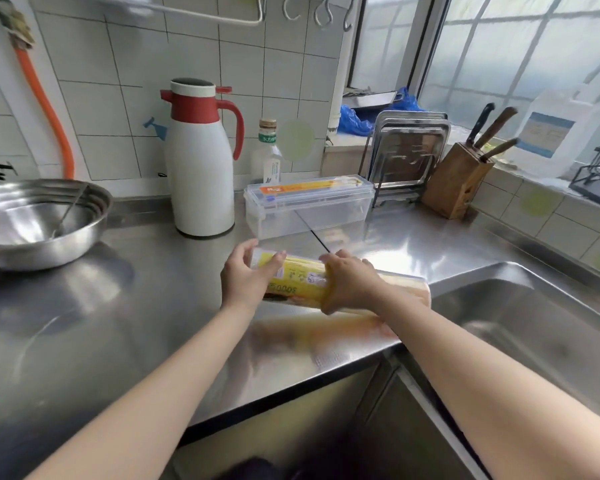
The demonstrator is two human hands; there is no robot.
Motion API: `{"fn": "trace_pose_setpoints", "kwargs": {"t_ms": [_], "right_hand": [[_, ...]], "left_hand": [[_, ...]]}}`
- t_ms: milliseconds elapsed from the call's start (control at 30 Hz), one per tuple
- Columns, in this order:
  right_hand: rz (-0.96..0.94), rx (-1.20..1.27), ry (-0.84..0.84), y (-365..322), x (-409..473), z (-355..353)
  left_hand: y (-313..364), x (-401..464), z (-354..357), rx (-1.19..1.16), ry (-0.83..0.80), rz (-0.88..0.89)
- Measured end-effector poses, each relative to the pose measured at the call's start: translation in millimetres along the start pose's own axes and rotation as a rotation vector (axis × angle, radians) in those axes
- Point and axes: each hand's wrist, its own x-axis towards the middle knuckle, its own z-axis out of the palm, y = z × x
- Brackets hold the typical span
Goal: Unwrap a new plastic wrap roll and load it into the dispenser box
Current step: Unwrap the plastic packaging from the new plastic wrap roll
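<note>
A plastic wrap roll [302, 280] in a yellow printed wrapper lies crosswise just above the steel counter, held at both ends of its middle. My left hand [246, 277] grips its left end, fingers curled over the top. My right hand [349, 282] clasps it further right, covering part of the label. The roll's right end is blurred. Behind it stands the clear plastic dispenser box [309, 206], lid closed, with a yellow and orange label on top.
A white and red thermos jug [201, 161] stands left of the box, a steel bowl [39, 220] at far left. A bottle [267, 154], metal trays [406, 150] and a knife block [456, 181] line the back. The sink [520, 327] opens at the right.
</note>
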Motion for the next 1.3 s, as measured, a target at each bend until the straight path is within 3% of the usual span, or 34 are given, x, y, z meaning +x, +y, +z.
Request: {"fn": "trace_pose_setpoints", "kwargs": {"t_ms": [167,467,567,633,733,933,1167,1300], "right_hand": [[-0.043,-0.055,-0.052,0.0,-1.4,12.5],[-0.061,-0.090,-0.050,8.6,-14.5,18.1],[-0.064,-0.104,-0.024,8.9,-15.7,22.2],[-0.063,-0.151,0.008,7.6,-16.8,26.6],[-0.064,-0.203,0.042,6.0,-18.3,31.3],[-0.083,-0.227,0.037,4.8,-21.4,33.3],[-0.082,-0.251,0.018,2.1,-21.9,31.9],[-0.083,-0.248,0.036,2.3,-23.0,32.7]], "left_hand": [[-22.0,-11.0,-0.3,0.023,0.015,-0.102],[-19.9,-15.4,-4.4,0.248,-0.141,-0.194],[-14.8,-15.1,-7.1,0.312,-0.029,-0.220],[-13.5,-13.1,-10.6,0.256,0.007,-0.286],[-12.4,-8.5,-15.4,0.134,-0.110,-0.409],[-7.2,-15.8,-16.7,-0.075,-0.240,-0.483],[-3.8,-17.8,-11.6,-0.041,-0.323,-0.513],[-3.6,-17.5,-16.2,-0.133,-0.365,-0.547]]}}
